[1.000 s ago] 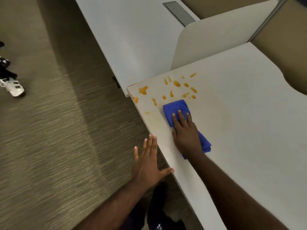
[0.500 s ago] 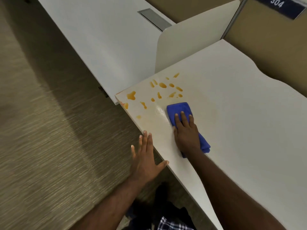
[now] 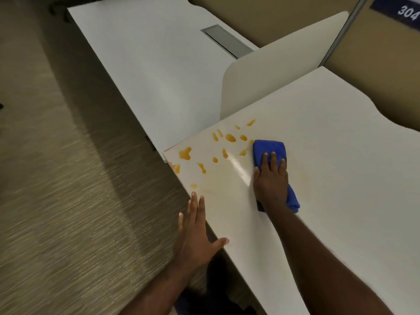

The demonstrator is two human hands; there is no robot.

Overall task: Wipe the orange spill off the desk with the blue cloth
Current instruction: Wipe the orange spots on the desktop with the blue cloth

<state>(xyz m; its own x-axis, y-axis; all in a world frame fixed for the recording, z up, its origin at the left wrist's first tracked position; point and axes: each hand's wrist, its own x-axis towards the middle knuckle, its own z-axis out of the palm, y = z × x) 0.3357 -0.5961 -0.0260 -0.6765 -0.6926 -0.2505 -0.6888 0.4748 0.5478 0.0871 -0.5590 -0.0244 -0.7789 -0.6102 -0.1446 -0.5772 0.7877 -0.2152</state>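
Note:
Orange drops of the spill are scattered over the near left corner of the white desk. A folded blue cloth lies flat just right of the drops, touching the nearest ones. My right hand presses palm-down on the cloth, fingers spread over it. A wet, shiny streak with a faint orange smear runs left of that hand. My left hand is flat and open at the desk's left edge, thumb resting on the top.
A second white desk with a grey cable slot stands beyond, behind a cream divider panel. Brown partition walls and a blue sign "304" are at the back right. Carpet floor lies to the left.
My right hand has slid the cloth to the right and a little forward, up to the right edge of the drops. The view has shifted. My left hand stays at the desk edge.

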